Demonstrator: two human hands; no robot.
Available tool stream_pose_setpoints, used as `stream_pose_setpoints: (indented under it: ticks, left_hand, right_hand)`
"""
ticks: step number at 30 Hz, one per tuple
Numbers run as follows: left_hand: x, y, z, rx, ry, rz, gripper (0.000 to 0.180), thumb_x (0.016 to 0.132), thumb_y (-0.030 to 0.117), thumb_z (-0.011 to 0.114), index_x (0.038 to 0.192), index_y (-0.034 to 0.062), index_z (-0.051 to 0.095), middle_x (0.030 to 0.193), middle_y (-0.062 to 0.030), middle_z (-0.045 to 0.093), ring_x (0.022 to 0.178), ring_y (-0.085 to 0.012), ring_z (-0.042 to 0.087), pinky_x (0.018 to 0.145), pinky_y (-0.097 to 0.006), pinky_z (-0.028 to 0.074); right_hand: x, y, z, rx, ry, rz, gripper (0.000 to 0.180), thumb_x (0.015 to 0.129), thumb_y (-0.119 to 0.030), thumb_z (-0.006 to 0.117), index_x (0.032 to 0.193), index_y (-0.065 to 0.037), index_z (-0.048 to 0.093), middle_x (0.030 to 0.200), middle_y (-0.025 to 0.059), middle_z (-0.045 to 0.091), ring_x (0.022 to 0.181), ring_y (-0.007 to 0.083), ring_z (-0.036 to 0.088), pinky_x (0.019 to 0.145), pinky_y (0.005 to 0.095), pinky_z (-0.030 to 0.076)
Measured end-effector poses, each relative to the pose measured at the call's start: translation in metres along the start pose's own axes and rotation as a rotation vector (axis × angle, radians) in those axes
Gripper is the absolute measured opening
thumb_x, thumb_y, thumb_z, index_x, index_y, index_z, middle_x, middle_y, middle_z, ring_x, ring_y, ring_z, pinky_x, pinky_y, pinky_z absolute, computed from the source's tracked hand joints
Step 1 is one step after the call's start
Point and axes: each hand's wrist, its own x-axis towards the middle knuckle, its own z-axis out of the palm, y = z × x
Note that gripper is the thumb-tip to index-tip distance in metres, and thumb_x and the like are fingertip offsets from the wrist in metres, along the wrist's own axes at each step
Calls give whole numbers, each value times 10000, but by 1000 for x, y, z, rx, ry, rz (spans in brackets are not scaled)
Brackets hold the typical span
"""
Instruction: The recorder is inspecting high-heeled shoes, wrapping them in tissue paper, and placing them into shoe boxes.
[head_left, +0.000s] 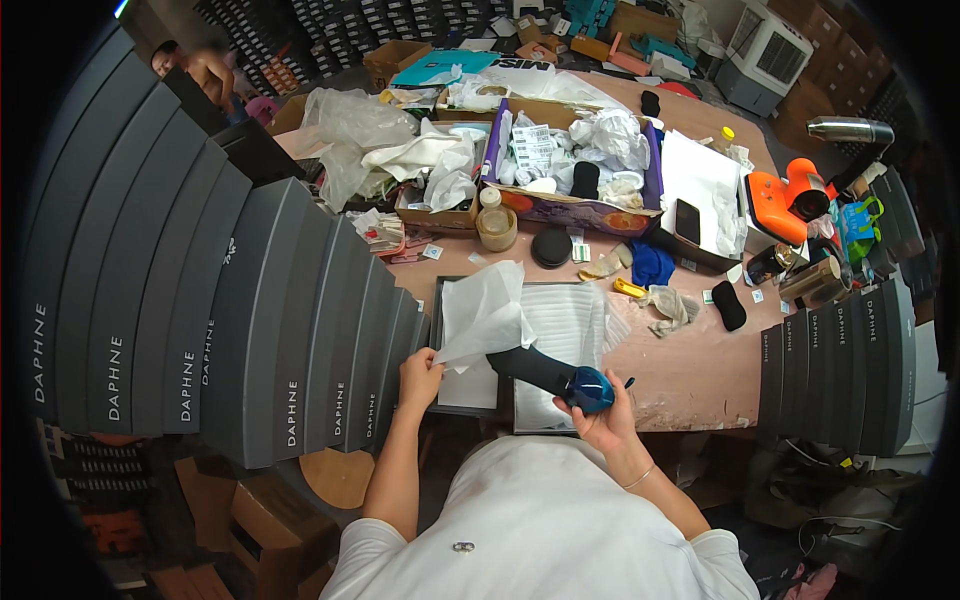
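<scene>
My left hand (422,380) pinches the lower left corner of a crumpled sheet of white tissue paper (485,312). The sheet stands up over a dark grey open box (437,345) on the table. In my right hand (608,418) is a shoe with a glossy dark blue part (590,391) by my fingers and a long black part (530,367) pointing left. The tip of the black part meets the tissue's lower edge. Beneath the shoe lies ribbed white wrapping (563,312) in a shallow tray. My palm hides some of the shoe.
Tall stacks of grey shoeboxes (255,330) rise at left, with a shorter stack (835,365) at right. Behind stand a purple carton (570,208) full of crumpled paper, a glue jar (497,228) and a round black tin (552,248). A yellow cutter (629,288) and rags lie nearby.
</scene>
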Motion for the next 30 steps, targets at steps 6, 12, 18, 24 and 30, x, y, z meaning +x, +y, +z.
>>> stream_pose_setpoints:
  ticks: [6,12,18,24,30]
  left_hand:
    - [3,35,25,-405,230,303,164,912,72,556,1042,-16,601,906,-22,638,822,-92,581,729,-242,464]
    - [23,33,34,-712,28,149,199,923,199,565,911,6,612,840,-8,568,719,-79,492,596,-245,387]
    - [-9,50,22,-681,-51,251,346,945,196,530,1240,19,497,1090,-79,553,945,-145,541,749,-239,443]
    - [-31,80,9,107,-95,592,579,806,380,713,1254,51,552,1405,-256,316,1242,-395,414,1021,-438,382]
    - [-37,78,32,182,-17,534,494,729,366,783,1072,38,646,1389,-251,345,1256,-430,372,1040,-444,343]
  right_hand:
    - [-7,4,-15,22,7,144,509,895,-497,510,1110,-43,584,1099,216,611,973,473,606,573,377,608]
    - [-28,8,-4,-936,-170,-263,351,876,-320,598,969,16,634,998,166,669,901,244,650,776,335,528]
    - [-50,16,59,-1900,-183,-526,241,787,-198,738,820,22,647,919,163,683,759,227,661,698,307,518]
    - [-49,26,74,-2306,-308,-685,288,781,-295,722,817,-17,655,832,128,657,701,288,647,605,363,517]
    - [-47,40,74,-2431,-431,-787,276,769,-277,719,816,-13,656,821,106,658,749,274,646,626,364,529]
